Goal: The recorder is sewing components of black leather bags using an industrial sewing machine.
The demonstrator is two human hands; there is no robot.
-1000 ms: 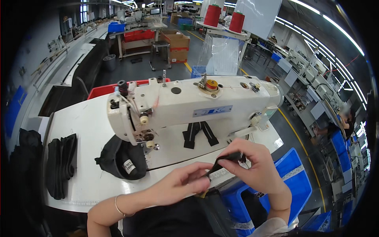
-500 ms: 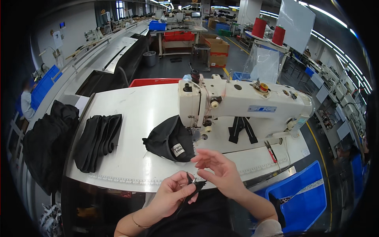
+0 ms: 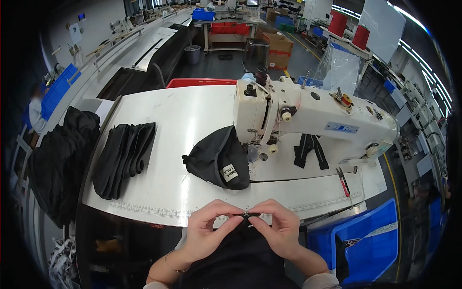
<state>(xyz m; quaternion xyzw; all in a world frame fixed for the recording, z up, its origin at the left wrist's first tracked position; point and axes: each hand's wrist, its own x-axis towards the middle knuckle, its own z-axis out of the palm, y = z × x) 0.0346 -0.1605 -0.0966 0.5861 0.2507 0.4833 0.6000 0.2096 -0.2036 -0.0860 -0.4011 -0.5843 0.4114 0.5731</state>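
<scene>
My left hand (image 3: 210, 228) and my right hand (image 3: 277, 229) meet in front of the table's near edge, both closed in a pinch. Between their fingertips is a small black fabric strip (image 3: 247, 218) with a silvery metal piece on it. Fingers cover most of it, so its exact kind is unclear. Beyond the hands, a black cap-shaped fabric piece (image 3: 211, 156) with a white label (image 3: 229, 172) lies beside the needle area of a white sewing machine (image 3: 308, 113). Two black straps (image 3: 309, 151) rest under the machine's arm.
Folded black fabric pieces (image 3: 124, 159) stand on the white table (image 3: 180, 113) at left, beside a larger black fabric pile (image 3: 62, 159). Red-handled snips (image 3: 343, 183) lie at right. A blue bin (image 3: 365, 241) sits at lower right; a red bin (image 3: 202, 83) is behind the table.
My right hand has come down from above and left of the machine's front to pinch the strip alongside my left hand. The strip is now held level between both hands. The whole view has shifted slightly.
</scene>
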